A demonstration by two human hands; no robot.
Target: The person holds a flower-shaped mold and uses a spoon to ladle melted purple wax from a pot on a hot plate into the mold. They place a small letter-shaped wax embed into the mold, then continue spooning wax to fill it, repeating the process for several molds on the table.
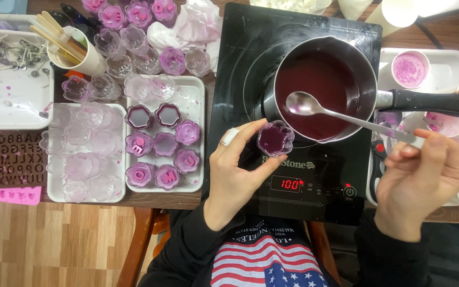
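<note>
Spoon over the pot, cup beside it.
Right hand (421,178) pinches the spoon (346,118), bowl pointing up-left over the pot (322,93); left hand (235,170) grips an upright flower-shaped cup (274,138).

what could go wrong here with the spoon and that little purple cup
The small flower-shaped cup looks nearly full and is pinched only by the left hand over the cooktop, so a tilt could spill purple liquid onto its controls. The spoon in the right hand spans the pot rim and may drip outside the cup. The liquid may be hot near the fingers.
</note>
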